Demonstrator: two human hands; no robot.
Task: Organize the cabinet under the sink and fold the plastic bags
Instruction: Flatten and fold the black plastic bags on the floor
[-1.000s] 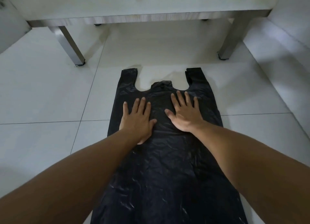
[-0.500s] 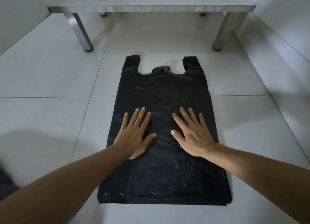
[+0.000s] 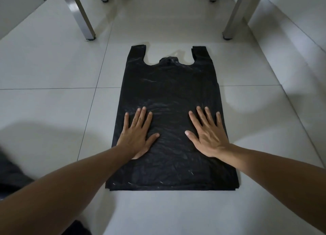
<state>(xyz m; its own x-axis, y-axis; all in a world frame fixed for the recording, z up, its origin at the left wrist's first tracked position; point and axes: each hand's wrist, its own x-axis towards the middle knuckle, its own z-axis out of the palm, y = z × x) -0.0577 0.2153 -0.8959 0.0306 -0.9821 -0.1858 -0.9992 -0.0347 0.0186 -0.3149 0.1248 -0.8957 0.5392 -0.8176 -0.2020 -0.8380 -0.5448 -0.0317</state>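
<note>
Both the left hand (image 3: 136,135) and the right hand (image 3: 209,135) are pressing flat, fingers spread, on the black plastic bag (image 3: 169,86) lying on the floor (image 3: 53,67). Thin, limp and slippery-looking, it is probably best pinched at its edges or far handles (image 3: 200,52).

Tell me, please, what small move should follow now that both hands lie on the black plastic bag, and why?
Probably fold the flat black plastic carrier bag lengthwise: it lies smooth on the pale tiled floor, with left hand and right hand pressing flat near its side edges.
</note>
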